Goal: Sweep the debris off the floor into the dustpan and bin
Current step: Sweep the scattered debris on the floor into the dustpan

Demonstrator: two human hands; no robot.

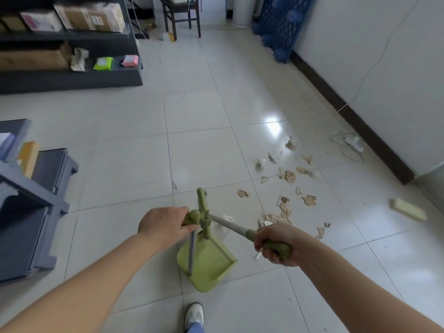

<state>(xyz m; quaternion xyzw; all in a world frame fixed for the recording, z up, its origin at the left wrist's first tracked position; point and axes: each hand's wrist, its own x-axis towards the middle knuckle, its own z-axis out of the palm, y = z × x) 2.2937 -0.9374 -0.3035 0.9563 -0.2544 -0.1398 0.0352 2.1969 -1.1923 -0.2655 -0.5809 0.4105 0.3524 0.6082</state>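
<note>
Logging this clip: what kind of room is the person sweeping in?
Probably a storeroom or stockroom: dark shelving holds cardboard boxes and small packets, a blue plastic pallet leans against the wall, and the floor is plain tile.

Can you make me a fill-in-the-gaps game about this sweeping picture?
1. The left hand holds the dustpan by the top of its ____.
2. The right hand grips the broom handle, whose grip is coloured ____.
3. The cardboard scraps lie scattered on the ____.
4. The shoe at the bottom edge is ____.
Missing words: handle; green; floor; white.
</note>
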